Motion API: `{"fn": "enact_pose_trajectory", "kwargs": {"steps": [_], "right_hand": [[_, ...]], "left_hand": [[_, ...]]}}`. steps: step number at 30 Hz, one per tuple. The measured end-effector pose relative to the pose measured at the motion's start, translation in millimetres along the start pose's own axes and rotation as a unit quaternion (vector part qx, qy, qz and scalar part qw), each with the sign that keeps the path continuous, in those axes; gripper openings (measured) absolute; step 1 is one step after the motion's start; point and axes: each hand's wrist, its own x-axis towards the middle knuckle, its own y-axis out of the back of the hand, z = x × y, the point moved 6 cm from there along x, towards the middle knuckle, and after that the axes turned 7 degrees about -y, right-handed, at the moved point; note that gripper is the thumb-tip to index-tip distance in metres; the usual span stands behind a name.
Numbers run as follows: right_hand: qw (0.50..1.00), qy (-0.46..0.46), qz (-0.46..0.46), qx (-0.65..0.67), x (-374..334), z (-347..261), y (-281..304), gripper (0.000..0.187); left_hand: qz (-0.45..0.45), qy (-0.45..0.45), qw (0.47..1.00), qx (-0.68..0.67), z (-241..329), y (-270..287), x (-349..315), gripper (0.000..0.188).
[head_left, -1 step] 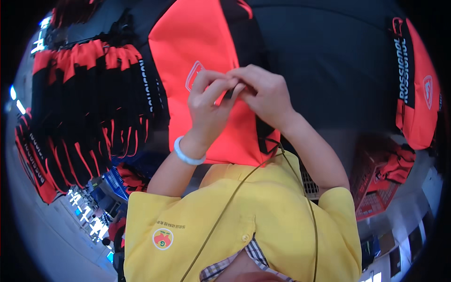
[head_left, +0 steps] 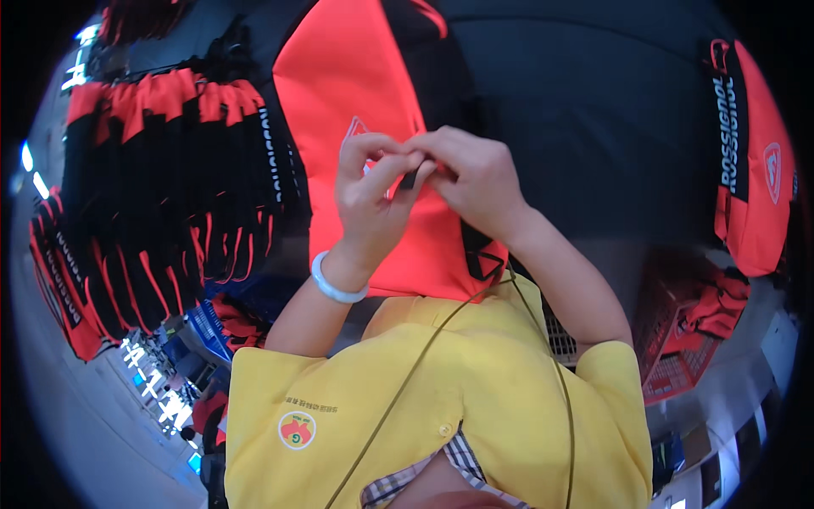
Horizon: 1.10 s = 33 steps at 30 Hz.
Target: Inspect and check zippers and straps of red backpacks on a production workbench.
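A coral-red and black fabric bag [head_left: 356,68] lies in front of me, its near end against my yellow shirt. Above its middle my left hand [head_left: 369,191] is closed in a pinch, with a pale bracelet on the wrist. A small dark piece [head_left: 409,180] shows between its thumb and fingers; its kind is too small to make out. My right hand [head_left: 479,174] meets it fingertip to fingertip, also pinched, and what its fingers grip is hidden. Both hands partly cover a shield-shaped emblem on the bag. A black strap [head_left: 485,265] lies at the bag's near right corner.
A row of similar black and red bags [head_left: 144,187] stands at the left. Another red and black bag [head_left: 761,161] is at the far right. Below it, a red plastic crate [head_left: 678,369] has red fabric in it. A blue crate [head_left: 208,329] stands at the lower left.
The whole view has shifted slightly. Both hands keep the same pinch over the bag.
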Motion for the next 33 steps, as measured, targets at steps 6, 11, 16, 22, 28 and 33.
{"fn": "enact_pose_trajectory", "kwargs": {"steps": [6,11,16,22,28,33], "right_hand": [[0.991,0.083,-0.041,0.101,6,-60,-32,0.032],[0.976,0.166,-0.102,0.096,-1,-106,-49,0.029],[0.971,0.156,-0.180,0.002,-12,-100,-51,0.023],[0.957,0.175,-0.217,-0.076,-26,-103,-52,0.030],[0.962,0.203,-0.181,-0.016,-30,-125,-75,0.028],[0.961,0.151,-0.230,0.028,-40,-125,-78,0.035]], "left_hand": [[0.145,0.185,0.928,-0.288,-11,98,-15,0.021],[0.013,0.260,0.960,-0.107,-10,113,-10,0.022],[0.057,0.177,0.975,-0.121,-18,129,-24,0.027],[0.098,0.111,0.986,-0.078,-12,145,-37,0.030],[0.103,0.163,0.979,-0.060,-15,143,-44,0.025],[0.032,0.146,0.985,-0.088,-20,144,-50,0.027]]}}
